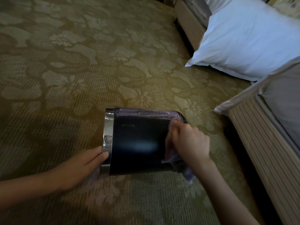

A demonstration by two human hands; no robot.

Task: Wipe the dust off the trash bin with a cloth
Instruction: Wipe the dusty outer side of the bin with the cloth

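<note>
the right hand (190,142), blurred, has its fingers curled round a bunched greyish-purple cloth (186,172) and presses it against the closed base end of the trash bin (139,143), the bin's 3 o'clock end. the left hand (87,161) lies with fingers straight and together on the shiny chrome band (108,135) at the mouth, the bin's 9 o'clock end; its thumb is hidden and may hook inside the rim, though that cannot be told. the bin lies on its side on the carpet (65,70), at about 6 o'clock in the view. it is a dark, glossy, smooth-walled drum with pale smears along its 12 o'clock edge. it looks light and stiff, probably slick under a bare palm and ready to roll, so the rim seems the sound place to steady it. the cloth is soft and limp, a tail hanging at 5 o'clock. the carpet is olive, ribbed and leaf-patterned. a plump white pillow (251,43) lies at 2 o'clock, and a striped fabric bed base (259,151) at 4 o'clock.
</note>
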